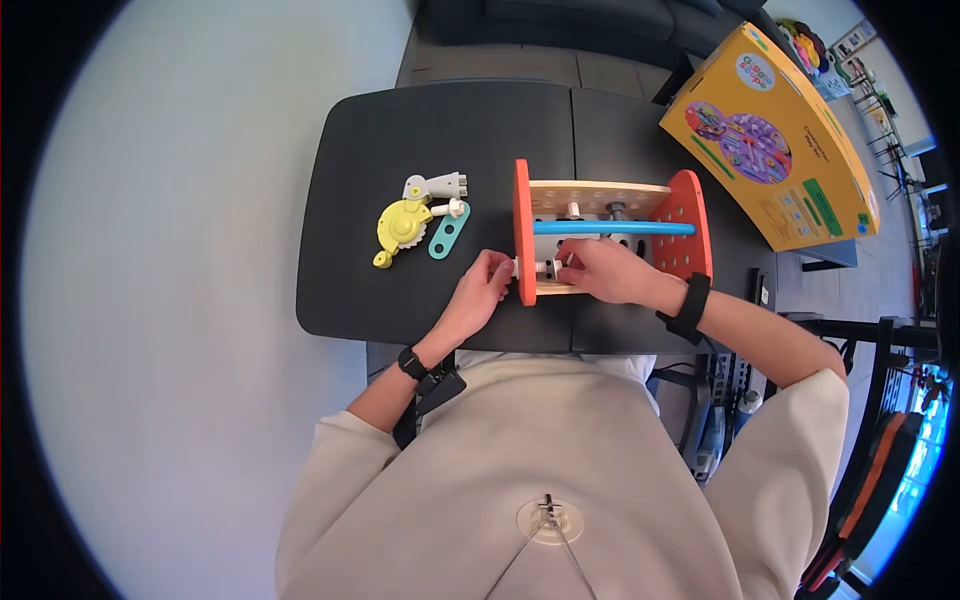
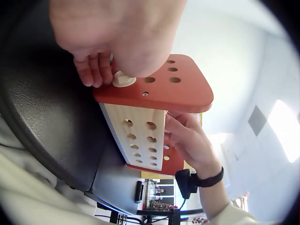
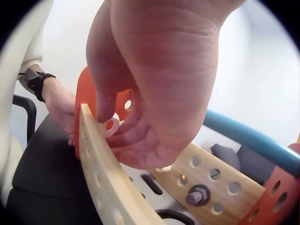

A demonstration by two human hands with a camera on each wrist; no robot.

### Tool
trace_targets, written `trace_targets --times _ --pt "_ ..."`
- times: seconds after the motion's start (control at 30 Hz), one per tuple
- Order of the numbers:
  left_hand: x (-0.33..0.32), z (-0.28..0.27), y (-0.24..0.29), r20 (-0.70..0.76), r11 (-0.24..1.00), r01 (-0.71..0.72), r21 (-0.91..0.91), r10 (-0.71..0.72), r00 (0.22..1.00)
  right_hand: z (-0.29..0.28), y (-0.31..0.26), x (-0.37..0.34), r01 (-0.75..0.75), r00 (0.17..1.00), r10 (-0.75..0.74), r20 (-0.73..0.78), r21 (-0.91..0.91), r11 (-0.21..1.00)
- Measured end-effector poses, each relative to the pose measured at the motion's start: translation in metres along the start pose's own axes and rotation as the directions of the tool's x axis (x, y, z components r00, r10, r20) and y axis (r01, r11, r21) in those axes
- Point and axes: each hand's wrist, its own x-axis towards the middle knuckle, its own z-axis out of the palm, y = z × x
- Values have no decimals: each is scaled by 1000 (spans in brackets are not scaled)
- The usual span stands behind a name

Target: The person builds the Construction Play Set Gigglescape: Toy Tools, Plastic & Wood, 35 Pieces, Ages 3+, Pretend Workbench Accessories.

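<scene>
A toy toolbox with red end panels [image 1: 524,235], pale wooden slats full of holes [image 2: 133,136] and a blue bar [image 1: 612,228] stands on the dark table. At the outer face of its left panel, my left hand [image 1: 478,293] holds the head of a white bolt [image 2: 124,79] between curled fingers and thumb. The bolt's shaft shows on the panel's inner side. Reaching inside the box, my right hand [image 1: 610,270] pinches a white nut [image 3: 112,125] by that shaft. A grey bolt with a nut [image 3: 199,196] sits in the far slat.
Left of the toolbox lie a yellow toy saw [image 1: 403,225], a grey piece [image 1: 440,186], a white bolt [image 1: 448,209] and a teal strip with holes [image 1: 450,232]. A large yellow box [image 1: 800,130] stands at the right, beyond the toolbox.
</scene>
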Motion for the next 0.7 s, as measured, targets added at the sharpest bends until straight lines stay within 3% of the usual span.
trace_targets --times 0.17,0.47,0.6,0.7 --pt "0 1 0 3 999 26 48 -26 1000 4 12 23 -1 998 -3 68 59 998" --pt "2 -4 1 41 999 31 32 -32 999 1 0 35 -49 965 50 259 -12 999" --pt "3 -4 0 56 1000 22 8 -22 998 7 13 37 2 970 -2 242 1 1000" --pt "3 -4 -1 58 1000 16 -3 -15 998 15 25 37 76 989 -79 124 30 997"
